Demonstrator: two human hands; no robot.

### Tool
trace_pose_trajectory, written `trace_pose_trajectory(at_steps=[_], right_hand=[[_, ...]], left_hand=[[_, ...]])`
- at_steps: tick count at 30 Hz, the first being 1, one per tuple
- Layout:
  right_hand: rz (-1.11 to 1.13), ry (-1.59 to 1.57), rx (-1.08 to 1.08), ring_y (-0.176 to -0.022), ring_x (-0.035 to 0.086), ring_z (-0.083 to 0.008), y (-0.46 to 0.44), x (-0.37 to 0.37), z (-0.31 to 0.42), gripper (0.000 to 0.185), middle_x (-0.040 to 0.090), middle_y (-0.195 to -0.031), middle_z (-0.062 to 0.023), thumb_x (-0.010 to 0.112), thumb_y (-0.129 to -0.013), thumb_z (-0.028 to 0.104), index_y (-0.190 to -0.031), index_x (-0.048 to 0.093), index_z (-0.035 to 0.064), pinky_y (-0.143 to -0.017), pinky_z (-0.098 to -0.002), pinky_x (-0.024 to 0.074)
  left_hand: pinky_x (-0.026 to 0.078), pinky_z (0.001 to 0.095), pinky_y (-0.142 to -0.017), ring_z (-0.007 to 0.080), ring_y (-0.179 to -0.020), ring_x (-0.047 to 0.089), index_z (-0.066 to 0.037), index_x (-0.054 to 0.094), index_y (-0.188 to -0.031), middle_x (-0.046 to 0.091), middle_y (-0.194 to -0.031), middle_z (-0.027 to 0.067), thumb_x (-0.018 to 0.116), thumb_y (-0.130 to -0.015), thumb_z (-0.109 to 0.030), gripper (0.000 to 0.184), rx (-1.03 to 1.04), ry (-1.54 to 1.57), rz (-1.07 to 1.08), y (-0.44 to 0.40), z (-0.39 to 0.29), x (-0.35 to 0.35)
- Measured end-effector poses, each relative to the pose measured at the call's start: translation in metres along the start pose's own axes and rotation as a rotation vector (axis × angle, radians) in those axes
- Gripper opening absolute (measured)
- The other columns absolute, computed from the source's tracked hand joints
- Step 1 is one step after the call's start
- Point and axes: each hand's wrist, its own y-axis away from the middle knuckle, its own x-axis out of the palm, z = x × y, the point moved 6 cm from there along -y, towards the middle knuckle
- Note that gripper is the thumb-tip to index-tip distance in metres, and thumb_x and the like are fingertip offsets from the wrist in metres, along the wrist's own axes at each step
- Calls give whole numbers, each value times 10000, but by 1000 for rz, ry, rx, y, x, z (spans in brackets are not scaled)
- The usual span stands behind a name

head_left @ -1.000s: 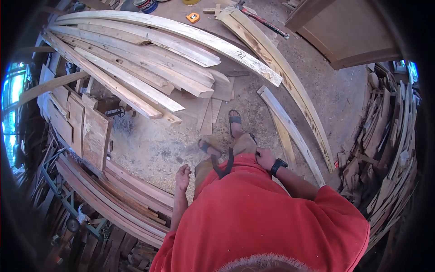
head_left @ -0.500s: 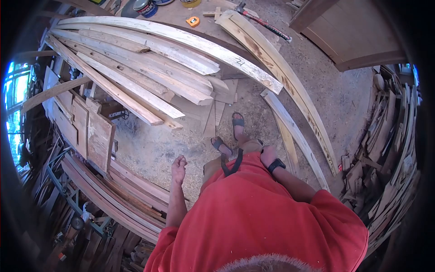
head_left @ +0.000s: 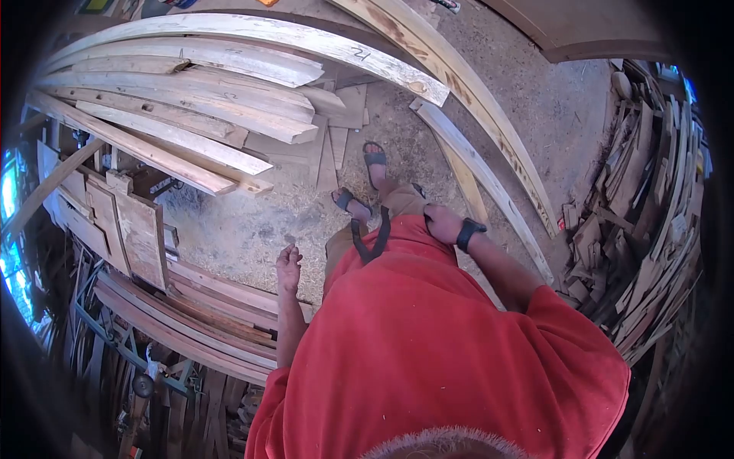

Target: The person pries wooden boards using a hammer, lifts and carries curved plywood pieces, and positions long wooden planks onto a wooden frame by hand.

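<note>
My left hand (head_left: pixel 288 268) hangs out over the dusty floor beside my leg, its fingers loosely bent and a little apart, with nothing visible in it. My right hand (head_left: pixel 443 223), with a black watch (head_left: pixel 469 233) on the wrist, is closed against my hip at the hem of my red shirt (head_left: pixel 443 336). Its fingertips are turned away, so what they hold, if anything, is hidden. A dark strap (head_left: pixel 372 249) loops down at my waist. Ahead on the left lies a fan of rough, curved timber boards (head_left: pixel 229 99), nearest of the lumber to my feet.
A long curved plank (head_left: pixel 489 115) and a narrower board (head_left: pixel 489 191) lie on the floor to the right. Offcuts (head_left: pixel 650 214) are heaped along the right side. Stacked planks (head_left: pixel 191 321) and an upright panel (head_left: pixel 141 237) stand at the left. A wooden panel (head_left: pixel 589 30) is at upper right.
The view has tipped lower and shifted right, so floor objects sit higher and further left. The hammer and tape measure have nearly left the frame. Both hands keep much the same pose.
</note>
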Motion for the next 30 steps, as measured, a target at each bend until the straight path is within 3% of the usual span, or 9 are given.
trace_pose_trajectory(at_steps=[4,6,8,12,14,18,19,24,30], right_hand=[[90,-288,-144,-924,681,-390,-5,-75,-8,299,691,-1055,-230,595,-832,76,-1116,680,37,-822,-391,541],[-156,-331,-45,-931,689,-359,-28,-150,-14,337,702,-1070,-207,619,-850,104,-1177,674,44,-848,-370,536],[-679,-259,-20,-943,690,-287,-69,-226,-36,276,722,-1042,-160,600,-876,88,-1129,687,21,-869,-341,523],[-1033,229,-98,-1242,537,-371,-176,-365,-36,466,571,-1334,-233,606,-889,170,-1324,559,9,-1063,-415,421],[-962,410,-95,-1363,418,-381,-270,-398,-89,595,462,-1451,-235,606,-889,165,-1432,426,1,-1142,-444,339],[-703,332,-37,-1305,499,-381,-336,-431,-75,774,544,-1375,-237,714,-771,52,-1469,382,12,-1094,-421,405],[-660,490,46,-1310,479,-414,-350,-431,-80,828,500,-1417,-246,777,-803,179,-1493,340,42,-1113,-481,380],[-659,573,161,-1138,603,-434,-362,-437,-60,457,636,-1190,-270,625,-897,225,-1326,538,94,-953,-498,494],[-702,510,154,-1063,632,-449,-298,-449,28,411,667,-1121,-267,679,-847,244,-1197,617,39,-905,-509,502]], left_hand=[[501,374,-844,222,-1065,644,-43,534,-1351,635,-1230,103,592,-983,-406,520,31,65,-36,2,-4,0],[502,365,-832,214,-1057,646,-44,535,-1350,643,-1187,90,602,-976,-409,527,71,46,-29,-5,-3,0],[504,355,-822,209,-1046,648,-43,539,-1347,650,-1162,83,604,-975,-407,524,81,52,-51,2,-14,2],[504,330,-851,197,-993,645,18,576,-1274,662,-1077,112,573,-998,-322,437,94,88,-101,16,-10,10],[506,337,-881,219,-1021,648,25,579,-1274,674,-1106,148,589,-989,-300,432,118,117,-198,23,7,3],[501,372,-954,289,-1106,640,26,565,-1292,664,-1192,201,594,-982,-304,455,94,55,-251,44,35,4],[497,383,-976,310,-1132,633,25,563,-1296,657,-1215,213,591,-981,-312,462,57,35,-226,51,34,7],[490,384,-990,321,-1164,620,16,551,-1320,636,-1259,210,589,-978,-335,491,-79,-19,-199,70,47,11],[490,377,-990,307,-1145,629,35,534,-1329,634,-1256,217,588,-981,-292,480,-18,189,-204,64,78,19]])
